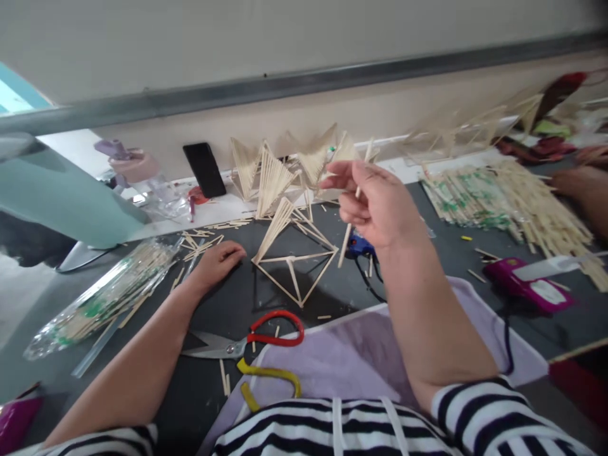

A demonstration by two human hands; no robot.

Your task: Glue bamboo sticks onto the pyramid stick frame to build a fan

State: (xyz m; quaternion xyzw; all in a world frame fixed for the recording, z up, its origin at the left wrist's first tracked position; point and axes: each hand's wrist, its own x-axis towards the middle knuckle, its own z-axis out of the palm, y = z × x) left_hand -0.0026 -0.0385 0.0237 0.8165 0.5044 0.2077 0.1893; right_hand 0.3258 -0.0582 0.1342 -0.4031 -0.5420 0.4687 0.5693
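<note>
My right hand (373, 202) is raised above the table, its fingers closed round a thin wooden chopstick (345, 244) that slants down past the hand. Below and left of it stands a frame of glued sticks (292, 258), with a fan of sticks rising at its back left. My left hand (219, 263) rests on the dark table left of this frame, fingers loosely extended, holding nothing visible. Short cut sticks (197, 244) lie just behind it. Scissors (231, 348) with a red handle lie in front, a yellow curved handle close by. A blue glue gun (361, 245) is partly hidden behind my right forearm.
Fan-shaped stick models (275, 180) stand along the wall beside a black phone (204, 170). Bagged chopsticks (109, 294) lie left; wrapped and loose ones (475, 196) lie right, near another person's hand (582, 187). A purple glue gun (529, 288) and lilac cloth (332, 361) are nearer.
</note>
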